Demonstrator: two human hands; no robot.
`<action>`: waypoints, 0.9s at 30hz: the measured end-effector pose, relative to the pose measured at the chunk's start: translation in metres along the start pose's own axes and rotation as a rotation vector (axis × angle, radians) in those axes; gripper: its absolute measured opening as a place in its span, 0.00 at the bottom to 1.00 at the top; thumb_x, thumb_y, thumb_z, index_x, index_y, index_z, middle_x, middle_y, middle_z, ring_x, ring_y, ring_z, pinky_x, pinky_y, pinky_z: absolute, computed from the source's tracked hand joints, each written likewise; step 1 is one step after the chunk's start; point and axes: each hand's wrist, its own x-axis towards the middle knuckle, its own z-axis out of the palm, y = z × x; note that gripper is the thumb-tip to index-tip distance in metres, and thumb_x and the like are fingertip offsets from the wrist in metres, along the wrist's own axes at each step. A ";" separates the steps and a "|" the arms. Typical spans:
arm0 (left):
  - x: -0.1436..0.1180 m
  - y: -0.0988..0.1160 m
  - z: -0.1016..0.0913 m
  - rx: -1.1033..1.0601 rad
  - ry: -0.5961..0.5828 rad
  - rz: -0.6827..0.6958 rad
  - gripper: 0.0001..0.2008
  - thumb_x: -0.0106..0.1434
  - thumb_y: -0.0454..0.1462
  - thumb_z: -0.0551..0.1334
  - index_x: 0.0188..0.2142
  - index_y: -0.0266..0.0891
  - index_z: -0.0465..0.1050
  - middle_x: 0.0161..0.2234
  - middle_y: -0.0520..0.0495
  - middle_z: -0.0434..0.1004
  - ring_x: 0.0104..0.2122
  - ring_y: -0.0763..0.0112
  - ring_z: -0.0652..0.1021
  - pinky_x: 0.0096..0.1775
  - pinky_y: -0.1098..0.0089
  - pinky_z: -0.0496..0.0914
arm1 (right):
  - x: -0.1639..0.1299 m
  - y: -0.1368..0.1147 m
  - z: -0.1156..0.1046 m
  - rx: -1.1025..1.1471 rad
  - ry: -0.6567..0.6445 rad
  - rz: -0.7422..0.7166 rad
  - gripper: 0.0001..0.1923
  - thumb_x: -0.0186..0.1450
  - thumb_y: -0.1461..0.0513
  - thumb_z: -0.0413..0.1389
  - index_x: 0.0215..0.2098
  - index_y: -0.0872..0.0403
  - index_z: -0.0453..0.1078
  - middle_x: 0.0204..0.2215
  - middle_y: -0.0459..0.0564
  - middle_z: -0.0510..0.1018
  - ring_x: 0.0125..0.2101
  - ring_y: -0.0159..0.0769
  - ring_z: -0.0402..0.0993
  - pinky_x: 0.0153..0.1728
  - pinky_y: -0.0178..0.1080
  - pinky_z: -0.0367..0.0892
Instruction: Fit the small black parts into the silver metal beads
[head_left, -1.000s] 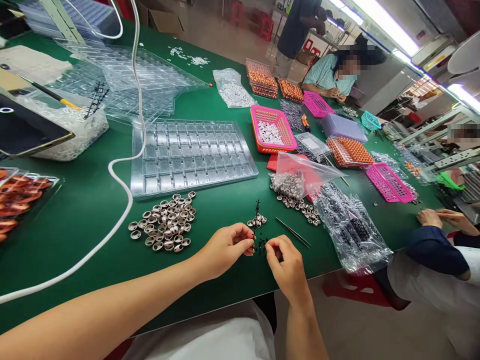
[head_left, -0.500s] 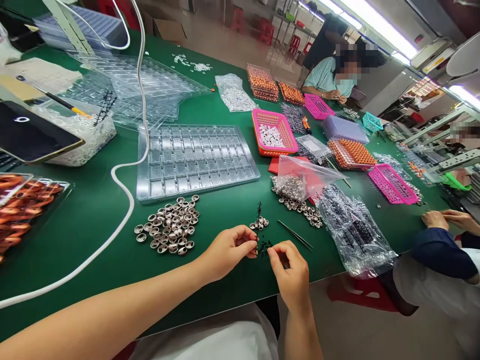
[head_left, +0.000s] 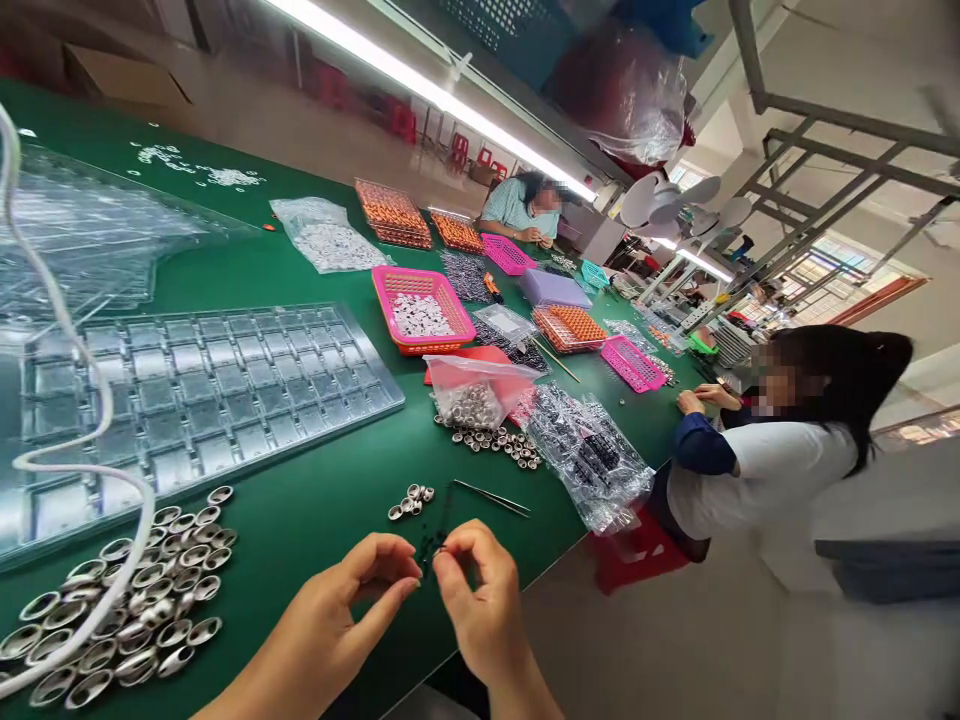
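Observation:
My left hand and my right hand meet fingertip to fingertip low over the green table, near its front edge. Both pinch a thin black plastic strip with tiny black parts on it; it is blurred. Just beyond the fingers lie a small cluster of metal rings and a pair of tweezers. A pile of silver metal cups lies to the left of my left hand.
A clear compartment tray and a white cable lie on the left. Bags of metal rings and black parts and a pink basket sit further back. A person in white sits on the right, another person at the far end.
My view has swung to the right and upward, so the table shifted left. My hands stay together at the black strip, now lower in the picture and closer to each other.

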 end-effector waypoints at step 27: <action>0.001 0.018 0.004 0.092 -0.057 0.133 0.23 0.54 0.53 0.73 0.43 0.42 0.78 0.29 0.49 0.79 0.27 0.68 0.75 0.30 0.72 0.66 | 0.043 0.007 -0.033 -0.370 -0.106 -0.104 0.25 0.60 0.39 0.60 0.41 0.48 0.81 0.38 0.51 0.86 0.35 0.43 0.85 0.32 0.32 0.78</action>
